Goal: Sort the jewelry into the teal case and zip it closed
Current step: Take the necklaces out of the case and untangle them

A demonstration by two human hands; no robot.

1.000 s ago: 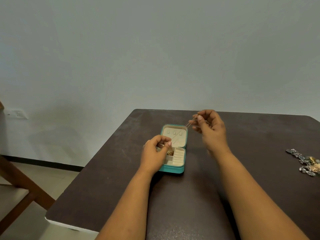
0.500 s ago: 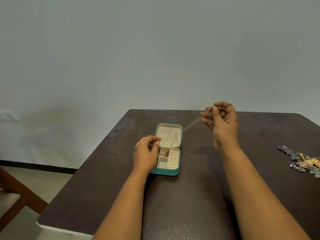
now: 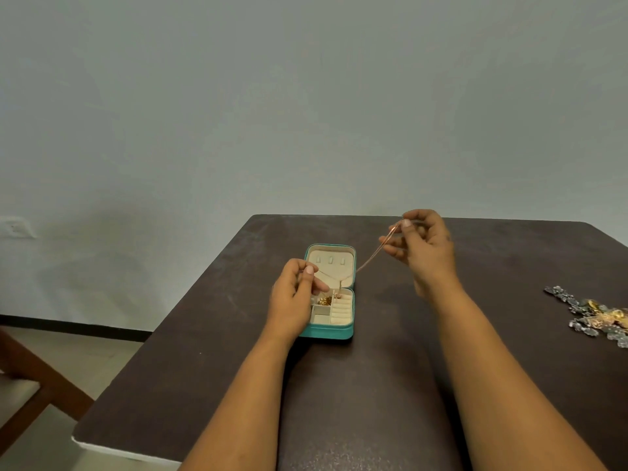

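A teal jewelry case (image 3: 331, 329) lay open on the dark brown table (image 3: 373, 385), its cream-lined lid flat toward the wall and its tray of compartments toward the person. A thin rose-gold chain necklace (image 3: 372, 254) was stretched in the air between the two hands, running over the lid of the case. The right hand (image 3: 423, 244), raised above the table to the right of the case, pinched one end of the chain between thumb and forefinger, the other fingers loosely curled below. The left hand (image 3: 294, 295), at the left edge of the case, had its fingers curled with the thumb tip meeting the forefinger; the chain ran to that pinch, though the strand was too fine to see clearly there. From the chain's low point a small pendant (image 3: 338, 293) hung just over the top of the tray. A cluster of small gold pieces (image 3: 325, 301) sat in a compartment beside the left fingers. Well apart, near the table's right edge, lay a heap of silver and gold jewelry (image 3: 596, 317).
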